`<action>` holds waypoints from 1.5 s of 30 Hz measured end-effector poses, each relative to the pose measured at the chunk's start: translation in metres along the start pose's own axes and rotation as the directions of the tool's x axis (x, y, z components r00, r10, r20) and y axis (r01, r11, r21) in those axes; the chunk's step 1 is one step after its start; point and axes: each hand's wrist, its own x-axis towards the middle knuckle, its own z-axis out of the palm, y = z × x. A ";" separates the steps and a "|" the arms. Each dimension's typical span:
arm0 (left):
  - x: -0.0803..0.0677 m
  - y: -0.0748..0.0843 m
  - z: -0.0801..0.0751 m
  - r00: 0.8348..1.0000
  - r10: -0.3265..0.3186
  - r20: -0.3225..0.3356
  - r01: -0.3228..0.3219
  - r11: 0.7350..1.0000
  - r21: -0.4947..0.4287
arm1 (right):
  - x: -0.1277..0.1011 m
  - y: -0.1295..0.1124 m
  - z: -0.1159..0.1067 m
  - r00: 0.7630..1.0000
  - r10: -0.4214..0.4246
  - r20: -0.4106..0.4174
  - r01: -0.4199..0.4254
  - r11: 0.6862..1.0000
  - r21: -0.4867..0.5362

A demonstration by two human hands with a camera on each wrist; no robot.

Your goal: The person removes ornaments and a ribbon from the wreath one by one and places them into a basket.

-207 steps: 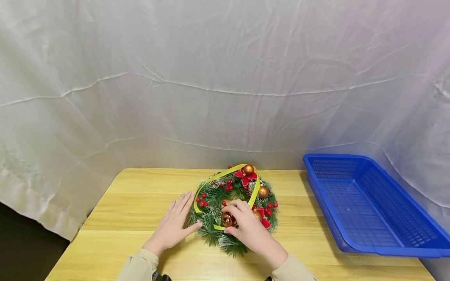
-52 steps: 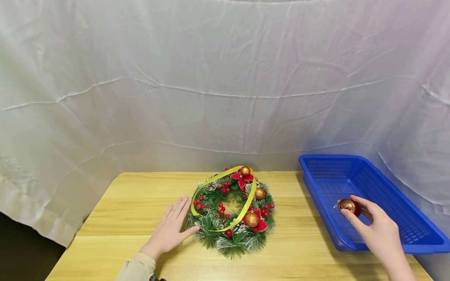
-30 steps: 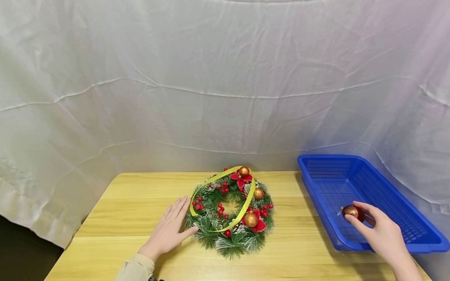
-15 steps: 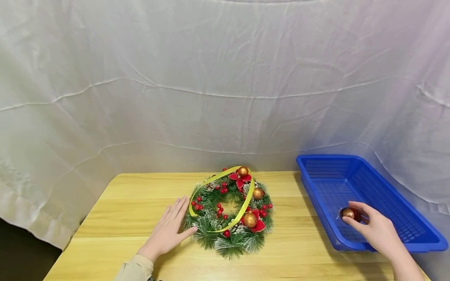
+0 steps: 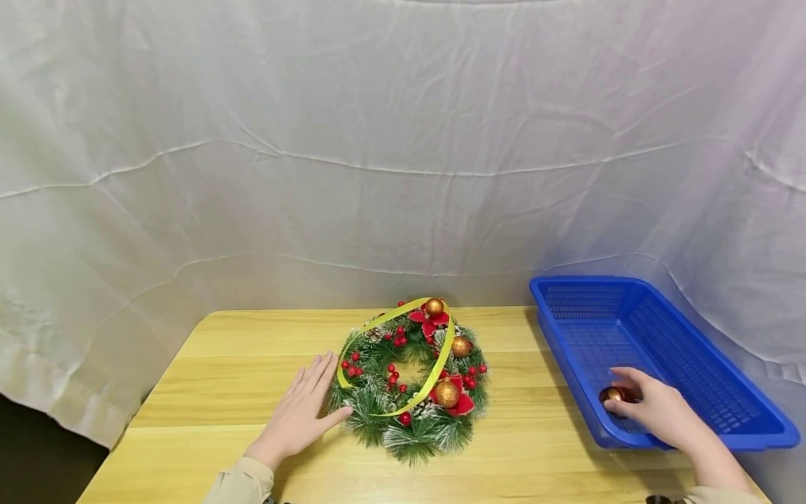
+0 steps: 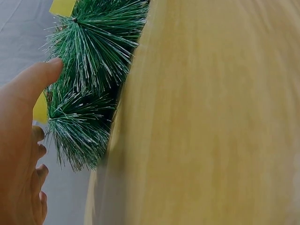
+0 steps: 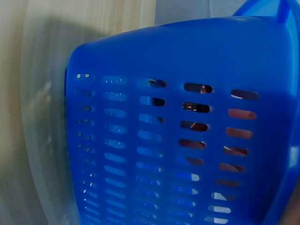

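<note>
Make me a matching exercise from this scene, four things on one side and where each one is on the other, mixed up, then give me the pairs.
Things:
1. gold bauble
2. yellow ribbon
3. left hand
4. blue basket

Places:
A. looped over the wreath
B. flat on the table, thumb at the pine tips
C. at the table's right end
D. in the right hand, low inside the basket

Pairs: 1-D, 2-A, 3-B, 4-C

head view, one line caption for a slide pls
Right hand holds gold bauble inside blue basket; left hand touches wreath.
</note>
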 end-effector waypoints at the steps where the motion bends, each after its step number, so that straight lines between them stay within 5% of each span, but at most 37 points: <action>1: 0.000 0.000 0.000 1.000 0.000 -0.001 0.000 1.000 -0.002 | 0.002 0.000 0.000 1.000 -0.004 0.012 0.004 1.000 -0.005; 15: -0.002 -0.001 0.000 1.000 -0.003 0.004 0.003 1.000 -0.006 | 0.022 0.003 0.013 0.997 -0.057 0.049 0.059 0.998 -0.035; 25: -0.002 0.000 0.001 1.000 -0.008 0.003 0.008 1.000 -0.015 | 0.020 -0.001 0.012 1.000 -0.022 0.009 0.023 0.999 -0.025; 28: -0.002 0.000 0.001 1.000 -0.011 0.010 0.011 1.000 -0.013 | 0.018 -0.004 0.011 0.997 -0.028 -0.068 0.026 0.999 -0.037; 38: -0.001 0.001 0.000 1.000 -0.007 0.007 0.007 1.000 -0.021 | 0.008 -0.042 0.002 0.952 -0.085 -0.295 0.089 0.996 0.002; 45: -0.002 0.002 -0.002 1.000 -0.008 0.011 0.009 1.000 -0.027 | 0.004 -0.082 0.009 0.889 -0.270 -0.370 0.296 0.955 0.014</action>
